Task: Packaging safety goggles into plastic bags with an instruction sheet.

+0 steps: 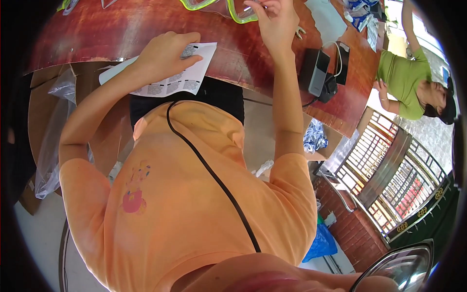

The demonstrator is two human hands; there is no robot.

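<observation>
Under my left hand (pixel 165 57) is a white printed paper sheet (pixel 170 85) that reaches past the table's front edge. The thumb lies over the sheet and the hand grips it; some of the fingers' undersides are hidden. My right hand (pixel 278 22) is at the top edge of the view, fingers bent and thumb against a pair of clear goggles with lime-green rims (pixel 243 18). They are partly cut off by the picture's edge. The right hand appears closed on their right side.
On the reddish-brown table (pixel 107 34), a dark grey box-shaped device (pixel 318 73) with a white cable stands right of my right arm. Blue-and-white packets (pixel 360 14) lie farther right. Another person in a green top (pixel 406 78) is beyond. Clear plastic (pixel 53 141) hangs at left.
</observation>
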